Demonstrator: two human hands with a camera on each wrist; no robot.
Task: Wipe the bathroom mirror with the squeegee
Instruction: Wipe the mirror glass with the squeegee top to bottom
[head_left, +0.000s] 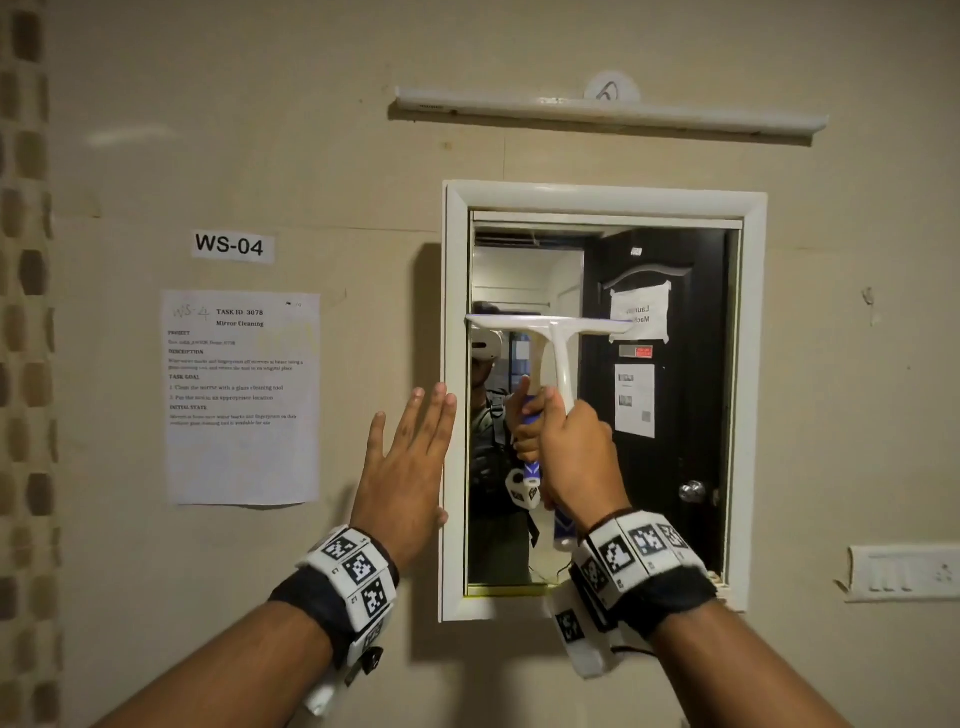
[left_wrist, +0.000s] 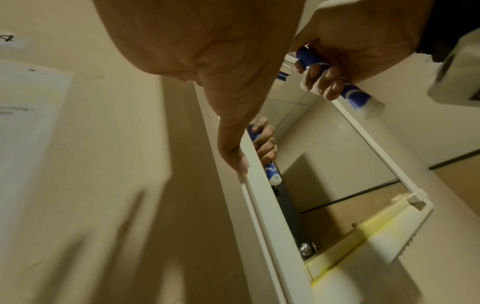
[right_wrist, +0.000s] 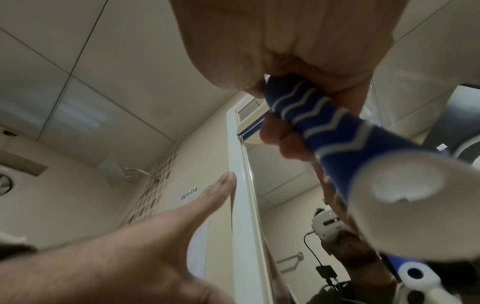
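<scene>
Our right hand (head_left: 574, 457) is wrapped around the blue handle of the squeegee (head_left: 558, 358), whose white blade lies level against the mirror (head_left: 670, 415), roughly a third of the way down the glass on its left half. Our left hand (head_left: 408, 467) rests flat, fingers straight, on the white frame (head_left: 451, 312). We judge 1 downward stroke is under way; next we need steady pressure and a level blade to the bottom edge.

Squeegee (head_left: 556, 353) handle partly under hand (head_left: 576, 457)
</scene>
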